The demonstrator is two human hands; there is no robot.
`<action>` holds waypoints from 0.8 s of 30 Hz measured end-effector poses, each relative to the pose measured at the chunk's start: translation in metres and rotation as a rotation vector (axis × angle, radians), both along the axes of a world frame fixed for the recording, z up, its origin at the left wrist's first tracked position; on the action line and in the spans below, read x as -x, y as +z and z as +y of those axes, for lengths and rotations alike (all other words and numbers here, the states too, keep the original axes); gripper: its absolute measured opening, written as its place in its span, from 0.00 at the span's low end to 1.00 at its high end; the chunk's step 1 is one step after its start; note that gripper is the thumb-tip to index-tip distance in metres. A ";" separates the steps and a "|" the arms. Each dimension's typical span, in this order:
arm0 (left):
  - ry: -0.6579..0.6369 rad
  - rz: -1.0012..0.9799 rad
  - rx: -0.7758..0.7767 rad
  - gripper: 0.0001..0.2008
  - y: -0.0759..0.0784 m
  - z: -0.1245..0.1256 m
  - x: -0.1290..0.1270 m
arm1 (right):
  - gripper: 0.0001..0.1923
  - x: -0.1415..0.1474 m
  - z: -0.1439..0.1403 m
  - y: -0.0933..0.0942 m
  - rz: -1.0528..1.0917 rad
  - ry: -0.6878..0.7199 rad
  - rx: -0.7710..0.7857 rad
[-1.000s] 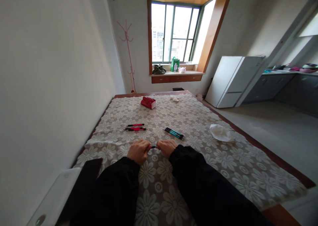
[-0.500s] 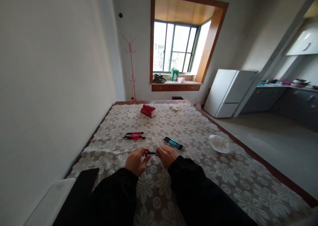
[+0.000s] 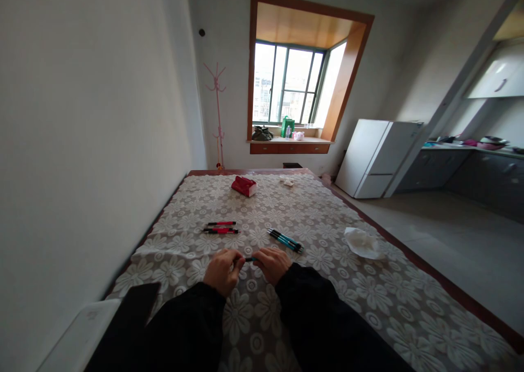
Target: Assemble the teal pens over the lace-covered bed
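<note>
Between my two hands a blue and black pen lies sideways, its middle showing and its ends hidden in my fingers. My left hand is closed on the black end. The other, blue end is gripped by my right hand. Just beyond my right hand, several blue and black pens lie together at a slant on the cloth. Past my left hand are red and black pens, lying roughly side by side.
A floral tablecloth covers the table. Toward the far end sit a red pouch and a small crumpled white piece. A white plastic bag lies at right. At near left are a dark flat object and a white box.
The camera has tilted up a little, so the whole scene sits lower. Both hands keep hold of the pen, and less of its middle shows between them.
</note>
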State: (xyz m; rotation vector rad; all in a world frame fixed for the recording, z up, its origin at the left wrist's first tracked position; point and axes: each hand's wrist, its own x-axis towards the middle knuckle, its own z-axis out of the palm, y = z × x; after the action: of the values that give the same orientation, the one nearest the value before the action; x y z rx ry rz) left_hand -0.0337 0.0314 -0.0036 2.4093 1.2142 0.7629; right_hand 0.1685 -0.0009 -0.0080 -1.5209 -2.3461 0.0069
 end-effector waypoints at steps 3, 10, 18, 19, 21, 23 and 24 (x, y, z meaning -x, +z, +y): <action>0.034 0.028 0.016 0.18 0.001 0.000 0.000 | 0.08 0.001 -0.001 0.002 0.001 -0.002 -0.020; 0.007 -0.001 0.004 0.14 0.002 0.000 -0.001 | 0.09 -0.001 0.000 0.001 0.014 0.003 -0.030; -0.004 -0.083 0.021 0.13 -0.002 0.001 -0.001 | 0.09 -0.002 0.000 -0.002 0.052 -0.009 -0.047; -0.008 -0.075 0.019 0.11 -0.001 0.000 -0.001 | 0.09 -0.003 0.000 -0.001 0.053 -0.007 -0.045; 0.019 -0.024 0.026 0.09 0.001 0.000 -0.001 | 0.09 -0.003 -0.001 0.000 0.052 0.006 -0.045; 0.068 0.017 0.052 0.18 0.002 0.000 -0.001 | 0.09 -0.003 -0.001 0.001 0.055 0.012 -0.054; 0.086 0.027 0.063 0.21 0.002 0.001 0.000 | 0.09 -0.003 -0.001 0.001 0.060 0.005 -0.060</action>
State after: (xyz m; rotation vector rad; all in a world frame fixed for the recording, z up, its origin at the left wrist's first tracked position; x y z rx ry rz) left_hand -0.0336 0.0320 -0.0017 2.3371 1.3393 0.7088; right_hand 0.1712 -0.0020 -0.0066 -1.4662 -2.2832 -0.0162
